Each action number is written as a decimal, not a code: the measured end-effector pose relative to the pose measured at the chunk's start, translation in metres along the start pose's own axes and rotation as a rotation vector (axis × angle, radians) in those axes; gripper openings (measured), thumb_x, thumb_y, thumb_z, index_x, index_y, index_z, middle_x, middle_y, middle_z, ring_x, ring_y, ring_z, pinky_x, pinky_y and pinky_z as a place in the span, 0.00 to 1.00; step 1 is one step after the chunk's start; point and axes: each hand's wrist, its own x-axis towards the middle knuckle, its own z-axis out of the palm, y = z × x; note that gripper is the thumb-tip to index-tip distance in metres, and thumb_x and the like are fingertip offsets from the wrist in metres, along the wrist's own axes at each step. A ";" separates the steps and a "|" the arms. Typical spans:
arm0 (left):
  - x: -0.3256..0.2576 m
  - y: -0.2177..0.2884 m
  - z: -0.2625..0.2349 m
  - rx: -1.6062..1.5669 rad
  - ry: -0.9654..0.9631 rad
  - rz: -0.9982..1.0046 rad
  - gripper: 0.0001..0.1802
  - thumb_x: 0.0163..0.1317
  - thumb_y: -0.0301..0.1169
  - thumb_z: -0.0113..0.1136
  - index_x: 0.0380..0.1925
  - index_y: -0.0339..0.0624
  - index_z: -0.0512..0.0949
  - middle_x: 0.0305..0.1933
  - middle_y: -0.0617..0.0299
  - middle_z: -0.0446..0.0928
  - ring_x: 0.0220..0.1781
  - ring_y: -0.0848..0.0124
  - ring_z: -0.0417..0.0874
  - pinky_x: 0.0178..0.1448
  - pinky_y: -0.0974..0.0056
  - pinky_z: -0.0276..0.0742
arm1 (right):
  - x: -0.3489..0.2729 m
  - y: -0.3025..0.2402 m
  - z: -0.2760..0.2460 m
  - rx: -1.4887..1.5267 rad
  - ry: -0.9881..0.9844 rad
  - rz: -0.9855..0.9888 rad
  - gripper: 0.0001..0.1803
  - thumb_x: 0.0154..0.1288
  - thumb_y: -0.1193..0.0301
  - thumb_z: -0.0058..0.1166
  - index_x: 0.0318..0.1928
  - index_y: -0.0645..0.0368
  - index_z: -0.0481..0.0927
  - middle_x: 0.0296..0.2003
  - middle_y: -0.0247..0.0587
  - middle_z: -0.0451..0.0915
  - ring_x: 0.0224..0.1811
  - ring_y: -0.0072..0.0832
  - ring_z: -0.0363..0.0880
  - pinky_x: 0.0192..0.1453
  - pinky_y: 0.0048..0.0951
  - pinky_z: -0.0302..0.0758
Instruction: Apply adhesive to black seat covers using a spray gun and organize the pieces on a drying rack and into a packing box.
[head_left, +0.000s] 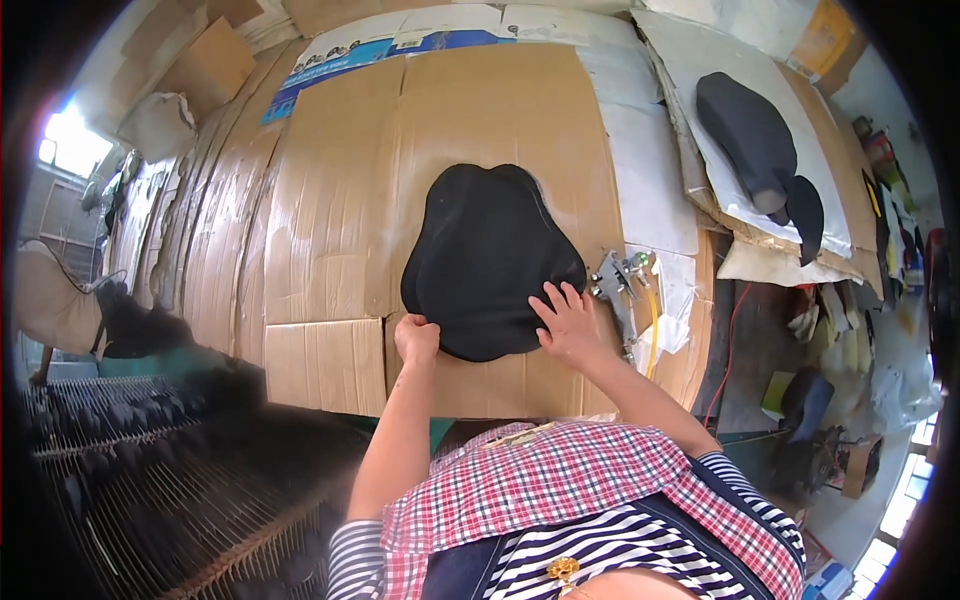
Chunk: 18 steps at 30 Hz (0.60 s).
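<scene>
A black, padded, lobed piece that looks like a seat cushion [490, 260] lies flat on the cardboard-covered table [330, 220] in front of me. Its narrower, notched end points away. My left hand [417, 338] is closed at the cushion's near left edge, fingers curled and gripping the rim. On the near right part of the cushion, my right hand [568, 325] rests with its fingers spread, holding nothing. Just right of that hand, a metal spray gun [622, 285] lies on the table with a yellow hose [655, 330] attached.
On a second cardboard-topped surface at the right lies another long black padded piece [750, 140]. A red hose [725, 355] hangs between the two surfaces. Wire racks [150, 470] holding dark pieces stand at the near left. A cardboard box [208, 62] sits at the far left.
</scene>
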 end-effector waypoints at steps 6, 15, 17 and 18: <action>0.004 -0.006 -0.018 -0.296 -0.080 -0.045 0.23 0.43 0.30 0.68 0.39 0.32 0.73 0.35 0.55 0.77 0.35 0.66 0.77 0.41 0.61 0.75 | 0.023 -0.006 -0.001 0.219 0.240 0.144 0.36 0.55 0.58 0.55 0.62 0.59 0.61 0.63 0.55 0.57 0.68 0.47 0.52 0.70 0.43 0.49; -0.040 0.022 -0.027 0.137 0.117 0.048 0.15 0.49 0.31 0.61 0.37 0.43 0.71 0.42 0.49 0.76 0.45 0.52 0.78 0.48 0.53 0.73 | 0.019 0.013 0.009 0.293 0.268 0.129 0.32 0.52 0.73 0.57 0.59 0.57 0.63 0.64 0.52 0.54 0.64 0.51 0.54 0.67 0.47 0.54; -0.049 0.021 -0.030 0.165 0.166 0.096 0.18 0.48 0.31 0.61 0.39 0.43 0.71 0.45 0.50 0.75 0.46 0.52 0.77 0.48 0.55 0.73 | 0.020 0.010 0.011 0.443 0.301 0.213 0.35 0.51 0.78 0.57 0.61 0.55 0.61 0.66 0.51 0.51 0.66 0.50 0.53 0.68 0.45 0.53; -0.053 0.021 -0.030 0.294 0.189 0.276 0.20 0.47 0.31 0.62 0.42 0.43 0.70 0.48 0.50 0.72 0.48 0.52 0.74 0.50 0.55 0.71 | 0.022 0.009 0.011 0.450 0.309 0.208 0.35 0.51 0.78 0.57 0.61 0.55 0.61 0.66 0.51 0.51 0.66 0.50 0.53 0.68 0.45 0.53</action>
